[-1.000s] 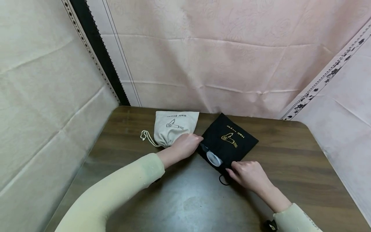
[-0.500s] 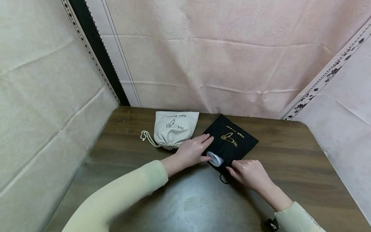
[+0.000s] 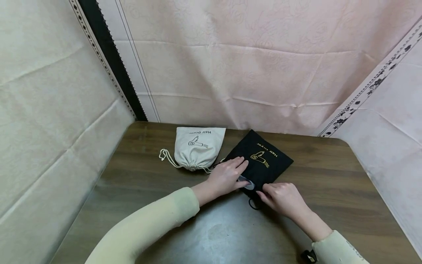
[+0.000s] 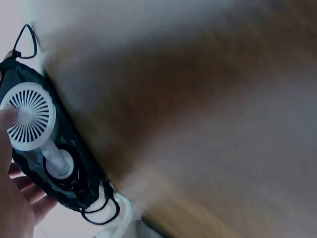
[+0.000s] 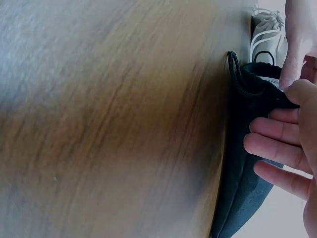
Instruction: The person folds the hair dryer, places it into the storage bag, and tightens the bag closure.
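A black drawstring pouch [image 3: 271, 159] with a gold hair dryer print lies at an angle on the table, its mouth towards me. Inside that mouth sits a small white fan [image 4: 33, 116] with a round grille and a narrow neck; its far parts are hidden by cloth. My left hand [image 3: 225, 178] rests on the pouch with fingers extended, and its thumb presses on the fan's grille. Thumb and finger of my right hand [image 3: 283, 198] pinch the pouch's rim at the right, beside the black cord loop [image 3: 254, 204].
Left of the black pouch lies a cream drawstring bag [image 3: 199, 152], also with a hair dryer print, its cords [image 3: 168, 156] trailing left. The brown wooden table [image 3: 138, 176] ends at pale cloth hangings [image 3: 263, 84] at the back and sides.
My left hand has moved rightwards and towards me, from the pouch's left corner onto its mouth, and its thumb now covers part of the fan. My right hand has stayed at the rim.
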`<state>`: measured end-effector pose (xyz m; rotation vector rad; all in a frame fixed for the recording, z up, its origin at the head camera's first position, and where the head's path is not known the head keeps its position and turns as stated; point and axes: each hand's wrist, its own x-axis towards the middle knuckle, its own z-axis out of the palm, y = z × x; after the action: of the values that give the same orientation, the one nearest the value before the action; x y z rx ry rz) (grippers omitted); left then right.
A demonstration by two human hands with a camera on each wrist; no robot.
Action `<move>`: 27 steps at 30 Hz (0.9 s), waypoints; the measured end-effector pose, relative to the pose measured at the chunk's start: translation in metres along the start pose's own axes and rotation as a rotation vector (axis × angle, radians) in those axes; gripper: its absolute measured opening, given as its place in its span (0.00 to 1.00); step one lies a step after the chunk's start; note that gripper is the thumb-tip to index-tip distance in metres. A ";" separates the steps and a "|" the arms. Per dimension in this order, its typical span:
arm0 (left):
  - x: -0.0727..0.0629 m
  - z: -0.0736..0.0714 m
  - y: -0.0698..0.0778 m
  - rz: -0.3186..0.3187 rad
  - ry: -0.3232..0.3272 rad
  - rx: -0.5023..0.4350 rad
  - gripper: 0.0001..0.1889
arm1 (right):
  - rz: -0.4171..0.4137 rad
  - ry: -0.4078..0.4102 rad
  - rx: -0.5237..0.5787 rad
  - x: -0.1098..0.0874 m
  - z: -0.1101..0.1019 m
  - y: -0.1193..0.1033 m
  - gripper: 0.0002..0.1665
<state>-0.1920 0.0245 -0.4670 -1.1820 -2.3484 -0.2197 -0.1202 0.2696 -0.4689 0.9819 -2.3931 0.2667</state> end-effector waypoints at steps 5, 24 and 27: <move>-0.004 0.005 0.004 0.003 0.033 0.021 0.35 | 0.025 -0.021 0.009 -0.001 -0.001 0.002 0.21; -0.015 -0.013 -0.031 -0.076 -0.234 -0.033 0.22 | 0.046 0.023 -0.002 -0.018 -0.010 0.009 0.26; -0.016 -0.011 -0.031 -0.100 -0.229 -0.050 0.16 | 0.065 -0.007 -0.004 -0.021 -0.010 0.007 0.23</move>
<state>-0.2044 -0.0101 -0.4630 -1.1683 -2.6183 -0.1858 -0.1088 0.2903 -0.4718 0.9057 -2.4337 0.2832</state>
